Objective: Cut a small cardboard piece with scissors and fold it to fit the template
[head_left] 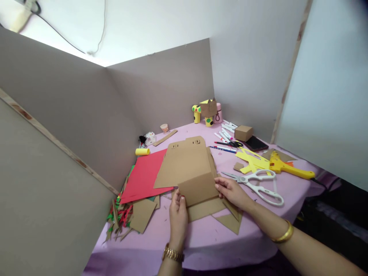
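Observation:
A rectangular piece of brown cardboard [198, 188] is held between my two hands, tilted above the table. My left hand [178, 212] grips its left edge, thumb on the near face. At the right edge, the fingers of my right hand [230, 189] pinch it. Behind lies a larger cardboard sheet [184, 161] with small slots near its far edge, partly on red paper [146, 172]. Under and beside the held piece are more flat cardboard offcuts [205, 210], one of them triangular [230, 223].
White-handled scissors [255, 182], yellow paper strips [250, 159] and a yellow glue gun [287, 166] lie right. Farther back are markers [225, 134], a phone [255, 143], a small cardboard box [243, 133] and decorated paper figures [208, 109]. Scraps [123, 216] pile up left, beside grey partitions [161, 88].

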The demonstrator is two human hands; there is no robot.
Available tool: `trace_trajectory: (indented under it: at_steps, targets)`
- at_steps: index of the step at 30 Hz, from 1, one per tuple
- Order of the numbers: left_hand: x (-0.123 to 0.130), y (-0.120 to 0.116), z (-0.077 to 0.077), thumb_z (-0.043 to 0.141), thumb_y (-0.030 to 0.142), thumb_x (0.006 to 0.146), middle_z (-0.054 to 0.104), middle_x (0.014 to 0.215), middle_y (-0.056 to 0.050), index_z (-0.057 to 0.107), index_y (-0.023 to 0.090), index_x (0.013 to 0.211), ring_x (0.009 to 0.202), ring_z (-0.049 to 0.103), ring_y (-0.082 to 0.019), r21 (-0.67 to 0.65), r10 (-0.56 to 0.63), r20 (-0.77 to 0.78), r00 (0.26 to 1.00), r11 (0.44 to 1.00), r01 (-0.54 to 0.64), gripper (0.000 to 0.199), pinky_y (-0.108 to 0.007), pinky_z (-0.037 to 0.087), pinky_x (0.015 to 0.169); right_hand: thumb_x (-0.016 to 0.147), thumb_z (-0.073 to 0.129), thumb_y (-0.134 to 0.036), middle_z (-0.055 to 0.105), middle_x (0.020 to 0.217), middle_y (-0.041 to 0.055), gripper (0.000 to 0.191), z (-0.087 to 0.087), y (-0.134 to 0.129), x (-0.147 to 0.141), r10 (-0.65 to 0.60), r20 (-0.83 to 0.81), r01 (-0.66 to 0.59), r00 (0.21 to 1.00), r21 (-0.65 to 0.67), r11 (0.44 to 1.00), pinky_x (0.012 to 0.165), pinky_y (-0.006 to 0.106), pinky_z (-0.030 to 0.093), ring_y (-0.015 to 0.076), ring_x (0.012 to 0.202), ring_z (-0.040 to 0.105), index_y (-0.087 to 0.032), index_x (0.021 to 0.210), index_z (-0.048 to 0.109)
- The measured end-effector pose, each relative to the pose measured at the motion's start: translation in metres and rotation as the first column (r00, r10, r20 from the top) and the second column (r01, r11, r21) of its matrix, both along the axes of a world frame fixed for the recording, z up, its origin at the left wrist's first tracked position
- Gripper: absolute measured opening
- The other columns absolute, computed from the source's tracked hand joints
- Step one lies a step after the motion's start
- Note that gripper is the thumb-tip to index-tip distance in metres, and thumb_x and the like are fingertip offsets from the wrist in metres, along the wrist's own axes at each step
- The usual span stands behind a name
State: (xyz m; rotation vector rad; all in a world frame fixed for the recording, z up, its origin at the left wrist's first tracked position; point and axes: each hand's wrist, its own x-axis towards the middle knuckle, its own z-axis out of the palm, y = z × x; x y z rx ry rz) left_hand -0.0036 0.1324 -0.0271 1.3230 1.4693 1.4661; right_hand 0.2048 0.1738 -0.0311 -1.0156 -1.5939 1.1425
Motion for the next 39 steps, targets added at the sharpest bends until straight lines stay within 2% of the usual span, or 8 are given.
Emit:
trace_trajectory:
  at_steps: [5, 9, 12, 20, 24, 27, 31, 39]
  targets:
    - [0.002, -0.001, 0.005, 0.043, 0.03, 0.086, 0.057, 0.116, -0.012, 0.054, 0.016, 0.11, 0.11, 0.051, -0.024, 0.016, 0.031, -0.033, 0.999, 0.999, -0.031, 0.03, -0.041, 0.036, 0.099, 0.078, 0.054, -0.025, 0.068, 0.077, 0.002, 0.015, 0.008, -0.001, 0.003, -0.041, 0.027, 0.04, 0.999, 0.044, 0.998, 0.069, 0.03, 0.042, 0.02, 0.075, 0.06, -0.02, 0.084, 0.066]
    - [0.003, -0.002, 0.007, 0.045, 0.028, 0.085, 0.057, 0.116, -0.01, 0.056, 0.018, 0.108, 0.11, 0.05, -0.023, 0.007, 0.022, -0.011, 1.0, 1.0, -0.022, 0.027, -0.041, 0.033, 0.101, 0.075, 0.056, -0.027, 0.063, 0.062, -0.001, 0.013, 0.005, 0.0, 0.003, -0.06, 0.026, 0.06, 0.998, 0.005, 0.998, 0.06, 0.029, 0.04, 0.0175, 0.06, 0.056, -0.019, 0.074, 0.066]
    - [0.003, -0.002, 0.007, 0.048, 0.031, 0.084, 0.055, 0.122, -0.011, 0.053, 0.018, 0.111, 0.114, 0.049, -0.023, -0.01, 0.002, 0.097, 0.995, 1.0, -0.001, 0.031, -0.039, 0.035, 0.101, 0.075, 0.056, -0.031, 0.059, 0.059, -0.0026, 0.016, 0.002, 0.001, 0.002, -0.045, -0.022, 0.044, 0.999, -0.06, 0.997, 0.052, 0.026, 0.038, 0.0135, 0.05, 0.051, -0.018, 0.077, 0.066]
    - [0.001, -0.012, 0.011, 0.063, 0.037, 0.072, 0.059, 0.119, -0.013, 0.05, 0.015, 0.113, 0.109, 0.055, -0.021, -0.123, 0.023, 0.354, 0.935, 0.992, 0.022, 0.048, -0.032, 0.043, 0.093, 0.077, 0.051, -0.053, 0.059, 0.064, -0.0002, 0.044, 0.017, -0.007, 0.005, -0.05, -0.174, 0.02, 0.983, -0.166, 0.986, 0.047, 0.024, 0.042, 0.0113, 0.05, 0.053, -0.015, 0.096, 0.063]
    - [0.007, -0.021, 0.014, 0.063, 0.039, 0.071, 0.06, 0.117, -0.015, 0.047, 0.014, 0.117, 0.102, 0.059, -0.022, -0.177, 0.032, 0.383, 0.923, 0.983, 0.039, 0.055, -0.033, 0.047, 0.085, 0.074, 0.056, -0.057, 0.06, 0.062, -0.0004, 0.043, 0.024, -0.02, 0.01, -0.013, -0.16, -0.012, 0.987, -0.15, 0.989, 0.046, 0.023, 0.041, 0.0114, 0.048, 0.052, -0.017, 0.085, 0.065]
    - [0.01, -0.023, 0.019, 0.06, 0.041, 0.073, 0.062, 0.112, -0.015, 0.049, 0.014, 0.114, 0.096, 0.061, -0.023, -0.175, -0.017, 0.351, 0.936, 0.981, 0.083, 0.05, -0.034, 0.049, 0.08, 0.076, 0.056, -0.052, 0.065, 0.067, 0.0011, 0.036, 0.026, -0.024, 0.013, -0.003, -0.117, -0.007, 0.993, -0.088, 0.996, 0.054, 0.026, 0.045, 0.0156, 0.06, 0.058, -0.018, 0.082, 0.066]
    - [0.004, -0.017, 0.024, 0.056, 0.04, 0.076, 0.063, 0.109, -0.011, 0.058, 0.016, 0.102, 0.103, 0.056, -0.023, -0.086, -0.07, 0.204, 0.976, 0.992, 0.089, 0.035, -0.033, 0.043, 0.088, 0.081, 0.052, -0.039, 0.07, 0.086, 0.0045, 0.026, 0.023, -0.017, 0.013, -0.065, -0.015, 0.065, 0.998, 0.031, 0.997, 0.072, 0.032, 0.045, 0.022, 0.081, 0.061, -0.02, 0.089, 0.067]
    - [-0.004, -0.012, 0.016, 0.048, 0.036, 0.083, 0.062, 0.097, -0.009, 0.059, 0.018, 0.097, 0.099, 0.055, -0.024, -0.038, -0.055, -0.085, 0.995, 0.998, 0.052, 0.025, -0.036, 0.04, 0.089, 0.077, 0.054, -0.026, 0.072, 0.083, 0.005, 0.017, 0.01, -0.009, 0.008, -0.098, 0.144, 0.078, 0.985, 0.138, 0.987, 0.075, 0.035, 0.041, 0.0249, 0.081, 0.06, -0.024, 0.077, 0.071]
